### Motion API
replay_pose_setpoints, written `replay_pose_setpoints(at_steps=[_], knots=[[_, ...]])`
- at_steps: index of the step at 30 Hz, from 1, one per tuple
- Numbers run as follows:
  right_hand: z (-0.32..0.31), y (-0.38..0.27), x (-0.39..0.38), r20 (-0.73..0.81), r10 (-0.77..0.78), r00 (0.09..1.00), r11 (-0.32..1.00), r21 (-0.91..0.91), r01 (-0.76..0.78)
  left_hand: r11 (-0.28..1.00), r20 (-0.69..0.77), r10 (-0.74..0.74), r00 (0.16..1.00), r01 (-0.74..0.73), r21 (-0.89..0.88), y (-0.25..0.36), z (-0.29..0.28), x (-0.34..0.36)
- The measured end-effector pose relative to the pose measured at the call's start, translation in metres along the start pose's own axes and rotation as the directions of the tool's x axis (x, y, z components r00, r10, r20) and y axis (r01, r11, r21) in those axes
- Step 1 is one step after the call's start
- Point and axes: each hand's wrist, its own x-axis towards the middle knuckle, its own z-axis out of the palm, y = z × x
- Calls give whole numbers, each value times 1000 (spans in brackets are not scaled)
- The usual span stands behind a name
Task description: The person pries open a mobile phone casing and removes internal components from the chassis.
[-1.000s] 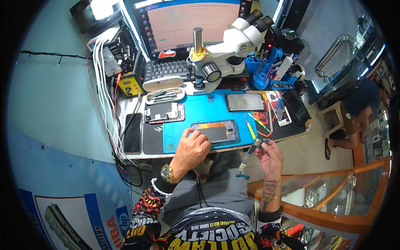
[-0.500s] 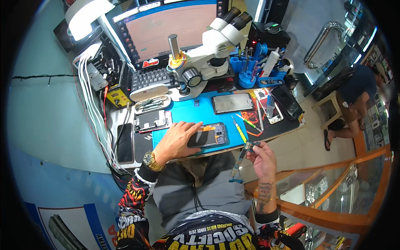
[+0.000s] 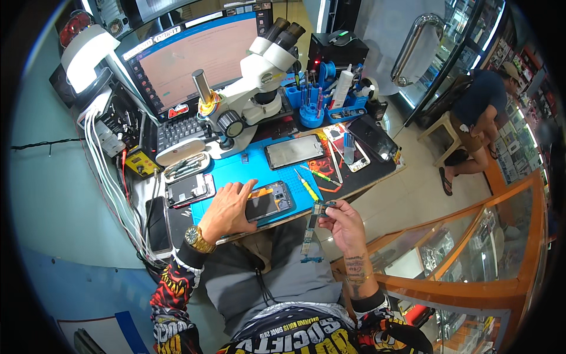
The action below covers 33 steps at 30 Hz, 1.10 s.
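My right hand (image 3: pixel 345 224) pinches the upper end of a phone circuit board (image 3: pixel 308 235), a long narrow strip that hangs down above my lap. On the front of the blue work mat (image 3: pixel 227 171) lies an opened phone (image 3: pixel 272 199) with dark insides and an orange flex cable. My left hand (image 3: pixel 227 209) clasps its left end, fingers at the far edge and thumb at the near edge. A yellow screwdriver (image 3: pixel 306 186) and a green one (image 3: pixel 321 175) lie right of that phone. Behind it rests a phone screen panel (image 3: pixel 295 151).
A white microscope (image 3: pixel 259 76) stands behind the mat, before a monitor (image 3: pixel 194 56). To the left are a tool case (image 3: pixel 186 168), another opened phone (image 3: pixel 191 190) and cables. Blue tool holders (image 3: pixel 312 112) and a dark phone (image 3: pixel 374 138) are at right. A person sits farther off.
The whole view has shifted, so the bench appears farther left. The circuit board hangs more upright from my right hand. My left hand stays at the opened phone.
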Motion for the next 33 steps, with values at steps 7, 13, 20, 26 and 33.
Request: replay_pose_setpoints(at_steps=[7,13,20,26,33], knots=[[2,-3,-7,-16,-13,1000,1000,-18,13,997,21,-29,999,30,-65,3,-3,-1],[-1,-6,-10,-46,-13,999,998,-58,10,999,14,-7,1000,8,-35,-1,-1,-4],[-1,-3,-10,-40,-12,999,1000,-13,11,999,4,40,999,-40,-25,-5,-2,-5],[-1,-1,-8,-22,-12,1000,1000,-10,12,996,-54,1,999,-5,-85,-5,-3,-3],[-7,4,-11,-5,-24,1000,1000,13,24,985,-175,-135,975,113,-131,26,-1,41]])
